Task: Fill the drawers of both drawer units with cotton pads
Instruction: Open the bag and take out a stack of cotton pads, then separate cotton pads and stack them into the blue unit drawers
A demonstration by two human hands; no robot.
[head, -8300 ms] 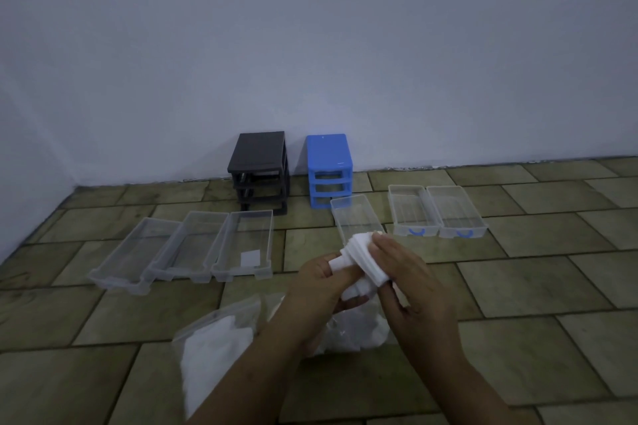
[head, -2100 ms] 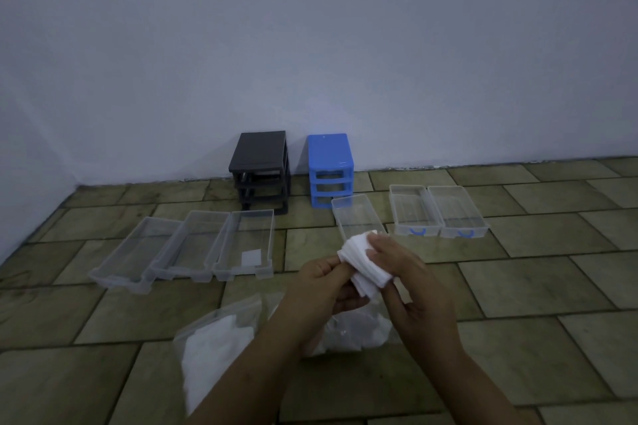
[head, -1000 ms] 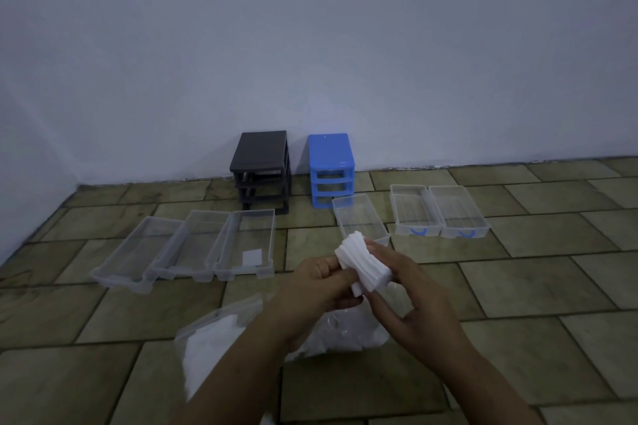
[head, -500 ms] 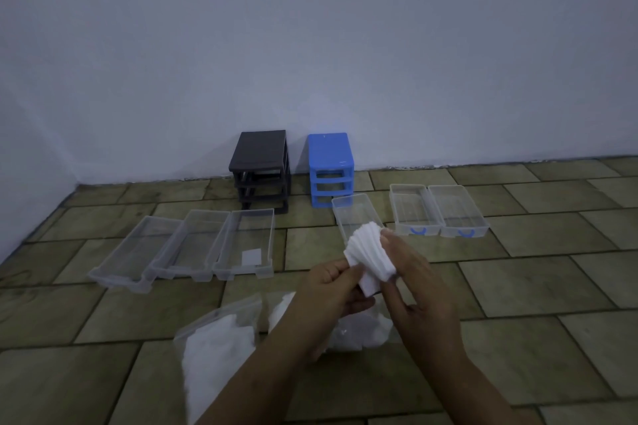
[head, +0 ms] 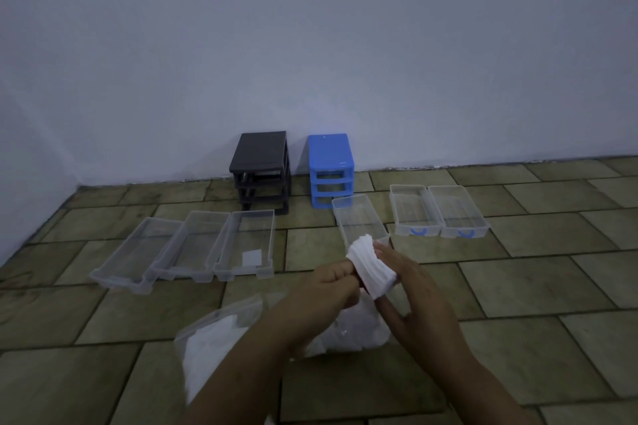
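A stack of white cotton pads (head: 371,266) is held above the floor between both hands. My right hand (head: 414,300) grips the stack from the right and below. My left hand (head: 321,290) pinches its left edge. Below them lies a clear plastic bag of cotton pads (head: 214,348). Against the wall stand a black drawer unit (head: 260,167) and a blue drawer unit (head: 330,169), both with their drawers out. Three clear drawers (head: 190,248) lie side by side at the left; the rightmost (head: 247,245) holds a single white pad (head: 252,257). Three more clear drawers (head: 438,210) lie at the right, one (head: 359,217) just behind the stack.
The floor is tiled in brownish stone (head: 535,286). A plain white wall (head: 310,45) closes the back and the left corner. Bare floor lies to the right of the hands.
The stack has been turned and shifted slightly in my hands, staying at about the same height. The drawers, units and bag have not moved.
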